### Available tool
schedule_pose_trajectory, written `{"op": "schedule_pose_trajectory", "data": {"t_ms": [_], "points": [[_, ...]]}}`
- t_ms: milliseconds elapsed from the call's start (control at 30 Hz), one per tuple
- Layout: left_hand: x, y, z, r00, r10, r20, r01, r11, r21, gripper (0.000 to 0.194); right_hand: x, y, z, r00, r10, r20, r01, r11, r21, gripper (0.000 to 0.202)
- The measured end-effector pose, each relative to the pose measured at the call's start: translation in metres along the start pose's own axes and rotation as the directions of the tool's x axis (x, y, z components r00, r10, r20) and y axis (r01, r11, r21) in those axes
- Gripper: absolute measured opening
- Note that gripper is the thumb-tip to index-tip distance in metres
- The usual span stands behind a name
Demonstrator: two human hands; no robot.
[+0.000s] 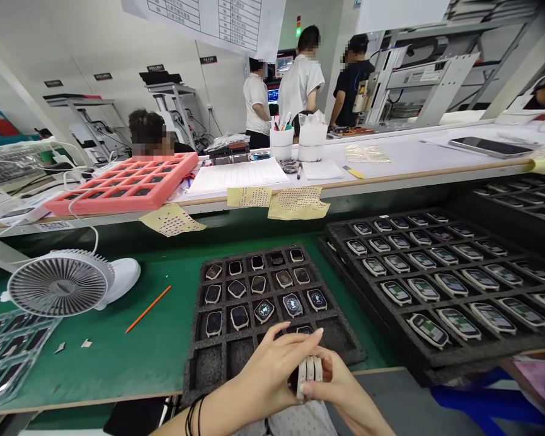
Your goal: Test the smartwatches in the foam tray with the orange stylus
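Note:
Both hands meet over the near edge of a dark foam tray (pixel 209 363). Between them is a small stack of smartwatch bodies (pixel 309 370) without straps, their pale edges facing me. My left hand (pixel 279 357), with dark bands at the wrist, grips the stack from the left, its fingers reaching over the top. On the other side my right hand (pixel 338 384) is closed around the stack, thumb against the near edge. Several watches sit in the tray's far rows, some with lit faces such as one watch (pixel 293 304). A further watch (pixel 304 330) is partly hidden by my fingers.
Right of the tray, larger stacked foam trays (pixel 327 242) hold many watches. At left stand a white fan (pixel 61 284), an orange stick (pixel 148 309) and a clear plastic tray (pixel 40 339). The shelf (pixel 390 178) carries a pink foam tray (pixel 163 194), papers and cups. People are beyond it.

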State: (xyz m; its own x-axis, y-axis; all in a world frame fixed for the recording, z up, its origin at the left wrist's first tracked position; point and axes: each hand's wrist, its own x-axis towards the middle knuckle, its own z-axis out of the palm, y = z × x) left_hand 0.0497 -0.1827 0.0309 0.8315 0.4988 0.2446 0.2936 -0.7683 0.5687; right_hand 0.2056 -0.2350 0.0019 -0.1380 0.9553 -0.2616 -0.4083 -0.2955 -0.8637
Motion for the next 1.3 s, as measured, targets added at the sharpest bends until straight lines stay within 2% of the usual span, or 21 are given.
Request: {"op": "schedule_pose_trajectory", "data": {"t_ms": [100, 167, 200, 300, 400, 500, 633, 767, 833, 933, 1000, 1167, 1300], "points": [[0.003, -0.004, -0.008, 0.999, 0.006, 0.035, -0.005, 1.0, -0.027, 0.104, -0.002, -0.004, -0.005, 0.999, -0.015, -0.029, 0.016, 0.998, 0.06, 0.045], [0.005, -0.008, -0.015, 0.998, -0.056, 0.042, 0.058, 0.997, -0.057, 0.116, -0.003, -0.009, -0.013, 0.997, -0.035, -0.073, 0.043, 0.992, 0.119, 0.047], [0.005, -0.009, -0.018, 0.994, -0.102, 0.042, 0.105, 0.993, -0.057, 0.115, -0.003, -0.011, -0.018, 0.993, -0.045, -0.113, 0.06, 0.988, 0.14, 0.046], [0.005, -0.012, -0.019, 0.983, -0.167, 0.076, 0.166, 0.986, 0.022, 0.088, -0.004, -0.018, -0.033, 0.966, -0.079, -0.247, 0.118, 0.982, 0.147, 0.043], [0.008, -0.012, -0.01, 0.987, -0.097, 0.129, 0.076, 0.985, 0.154, 0.07, -0.005, -0.021, -0.043, 0.943, -0.112, -0.314, 0.156, 0.98, 0.12, 0.043], [0.01, -0.015, 0.003, 0.989, -0.063, 0.137, 0.025, 0.963, 0.267, 0.069, -0.006, -0.021, -0.045, 0.935, -0.139, -0.326, 0.181, 0.978, 0.101, 0.043], [0.008, -0.016, 0.013, 0.986, -0.037, 0.163, -0.013, 0.956, 0.294, 0.068, -0.005, -0.02, -0.045, 0.926, -0.151, -0.345, 0.197, 0.975, 0.102, 0.042], [0.002, -0.009, 0.007, 0.978, 0.021, 0.21, -0.07, 0.971, 0.229, 0.067, -0.003, -0.019, -0.045, 0.909, -0.178, -0.378, 0.225, 0.971, 0.084, 0.045], [0.004, -0.008, -0.001, 0.987, 0.005, 0.161, -0.043, 0.971, 0.234, 0.063, -0.003, -0.019, -0.046, 0.907, -0.182, -0.379, 0.229, 0.97, 0.08, 0.045], [0.013, -0.018, -0.012, 0.996, -0.085, 0.04, 0.069, 0.95, 0.305, 0.055, -0.003, -0.019, -0.046, 0.914, -0.164, -0.37, 0.21, 0.974, 0.088, 0.043], [0.021, -0.03, -0.014, 0.991, -0.132, -0.001, 0.124, 0.927, 0.353, 0.054, -0.003, -0.019, -0.046, 0.918, -0.156, -0.365, 0.202, 0.975, 0.092, 0.043], [0.031, -0.056, -0.003, 0.988, -0.151, 0.021, 0.126, 0.885, 0.448, 0.055, -0.003, -0.017, -0.048, 0.917, -0.176, -0.358, 0.228, 0.968, 0.106, 0.042], [0.024, -0.055, 0.003, 0.992, -0.1, 0.073, 0.055, 0.884, 0.463, 0.056, -0.003, -0.016, -0.05, 0.915, -0.169, -0.365, 0.222, 0.969, 0.106, 0.042]]}}
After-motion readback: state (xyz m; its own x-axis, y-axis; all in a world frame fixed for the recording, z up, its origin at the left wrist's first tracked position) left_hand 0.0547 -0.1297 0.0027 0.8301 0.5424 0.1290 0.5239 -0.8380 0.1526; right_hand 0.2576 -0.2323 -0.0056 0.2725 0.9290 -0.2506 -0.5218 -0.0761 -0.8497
